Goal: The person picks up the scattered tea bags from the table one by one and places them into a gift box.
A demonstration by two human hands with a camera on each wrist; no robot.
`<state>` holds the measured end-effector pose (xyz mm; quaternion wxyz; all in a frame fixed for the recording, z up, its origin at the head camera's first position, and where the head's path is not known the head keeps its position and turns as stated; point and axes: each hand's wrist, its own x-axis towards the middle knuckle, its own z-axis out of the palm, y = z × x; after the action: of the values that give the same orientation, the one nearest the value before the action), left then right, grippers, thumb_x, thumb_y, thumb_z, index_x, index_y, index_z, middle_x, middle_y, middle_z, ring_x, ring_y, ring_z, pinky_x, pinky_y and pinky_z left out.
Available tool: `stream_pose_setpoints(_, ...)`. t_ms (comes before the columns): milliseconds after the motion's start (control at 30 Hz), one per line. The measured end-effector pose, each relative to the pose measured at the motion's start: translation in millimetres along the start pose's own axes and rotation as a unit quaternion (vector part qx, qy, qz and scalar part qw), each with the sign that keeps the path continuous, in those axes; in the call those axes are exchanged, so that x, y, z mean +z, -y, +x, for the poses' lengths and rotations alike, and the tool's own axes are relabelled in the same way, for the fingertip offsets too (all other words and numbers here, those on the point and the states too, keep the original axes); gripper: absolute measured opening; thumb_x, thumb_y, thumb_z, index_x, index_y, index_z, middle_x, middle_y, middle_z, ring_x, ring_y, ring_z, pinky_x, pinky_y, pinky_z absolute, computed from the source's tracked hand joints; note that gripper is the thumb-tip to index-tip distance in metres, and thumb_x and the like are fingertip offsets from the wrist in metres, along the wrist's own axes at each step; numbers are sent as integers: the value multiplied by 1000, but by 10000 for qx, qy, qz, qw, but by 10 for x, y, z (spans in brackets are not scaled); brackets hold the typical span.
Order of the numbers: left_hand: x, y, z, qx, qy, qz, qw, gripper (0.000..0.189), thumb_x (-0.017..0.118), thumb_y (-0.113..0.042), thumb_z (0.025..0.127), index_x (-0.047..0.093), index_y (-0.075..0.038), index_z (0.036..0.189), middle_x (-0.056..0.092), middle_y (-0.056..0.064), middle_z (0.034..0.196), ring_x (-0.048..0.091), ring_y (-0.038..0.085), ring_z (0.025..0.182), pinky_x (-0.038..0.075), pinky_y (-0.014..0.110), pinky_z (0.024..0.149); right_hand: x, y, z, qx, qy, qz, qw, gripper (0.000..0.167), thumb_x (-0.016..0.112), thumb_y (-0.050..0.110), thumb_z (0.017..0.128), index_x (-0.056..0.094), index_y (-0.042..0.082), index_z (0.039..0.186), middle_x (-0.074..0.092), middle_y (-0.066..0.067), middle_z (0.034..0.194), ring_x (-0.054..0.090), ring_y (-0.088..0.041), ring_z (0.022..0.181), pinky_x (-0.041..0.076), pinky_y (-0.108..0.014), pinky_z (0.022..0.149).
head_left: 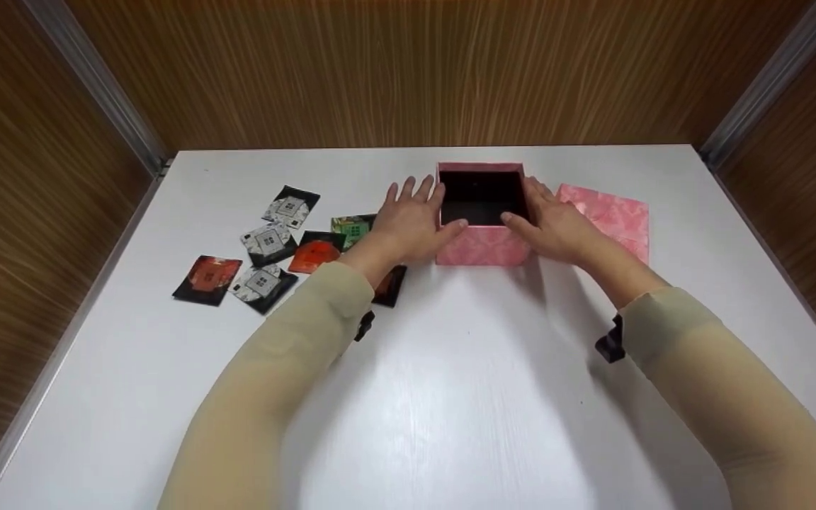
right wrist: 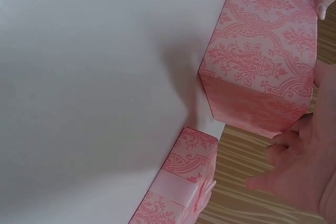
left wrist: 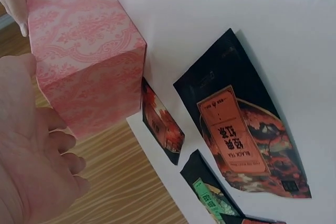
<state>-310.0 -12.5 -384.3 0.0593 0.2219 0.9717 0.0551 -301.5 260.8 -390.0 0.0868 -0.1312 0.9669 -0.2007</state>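
An uncovered pink patterned box with a dark inside stands toward the back of the white table. My left hand is at its left side, fingers spread and fairly straight, thumb by the front left corner. On the opposite side my right hand lies along the wall, thumb over the front rim. The box appears between both hands in the left wrist view. To its right lies the pink lid; a pale ribbon on it shows in the right wrist view.
Several flat tea sachets lie left of the box, among them a red one, a grey-and-black one and a green one. A black tea sachet lies near my left forearm. Wood-grain panels enclose the table.
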Motion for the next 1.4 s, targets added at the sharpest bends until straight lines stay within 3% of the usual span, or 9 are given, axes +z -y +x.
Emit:
stream_pose_setpoints(567, 64, -26, -318, 275, -153, 42, 9995, 90, 27, -72, 107, 20, -8, 170, 14, 13, 177, 9, 37, 162, 3, 54, 129, 187, 82, -298, -177, -312, -46, 9993, 102, 42, 75, 101, 2, 14, 172, 12, -16, 176, 19, -42, 159, 13, -69, 123)
stream_pose_setpoints(1067, 134, -57, -587, 412, -378, -57, 9984, 90, 32, -69, 108, 25, -3, 168, 17, 16, 175, 10, 38, 162, 3, 54, 129, 284, 183, -518, -360, -407, -149, 9984, 100, 45, 70, 103, 9, 5, 171, 16, -20, 175, 19, -41, 159, 11, -70, 123)
stream_pose_setpoints(1400, 177, -117, -761, 485, -450, 105, 9978, 90, 28, -70, 108, 26, -1, 167, 17, 19, 174, 7, 38, 162, 6, 55, 129, 336, 224, -685, -497, -488, -322, 9971, 99, 45, 68, 104, 14, 1, 169, 20, -22, 173, 22, -42, 158, 14, -69, 123)
